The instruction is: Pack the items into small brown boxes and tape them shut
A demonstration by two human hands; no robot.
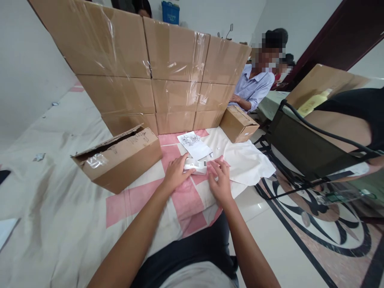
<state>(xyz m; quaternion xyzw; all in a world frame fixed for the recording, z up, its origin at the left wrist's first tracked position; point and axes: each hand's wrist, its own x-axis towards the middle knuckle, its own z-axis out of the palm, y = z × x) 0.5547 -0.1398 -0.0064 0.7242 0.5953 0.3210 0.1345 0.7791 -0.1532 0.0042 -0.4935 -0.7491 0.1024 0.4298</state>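
Observation:
A small white device (195, 166), which looks like a tape dispenser, lies on the pink and white cloth (186, 196). My left hand (177, 173) is at its left end, with the thumb and fingers around that end. Just right of the device is my right hand (220, 179), its fingers apart and resting on the cloth, holding nothing. Behind the device lies a white paper sheet (200, 149) with small silvery pieces on its far part. A few more small bits are near the sheet's right edge.
Stacked taped cartons (177, 52) form a wall behind. One worn carton (129, 164) stands left, a smaller carton (239, 123) right. Beyond it sits a person in a light shirt (255, 86). A dark folding chair (295, 144) is at the right, with another person there.

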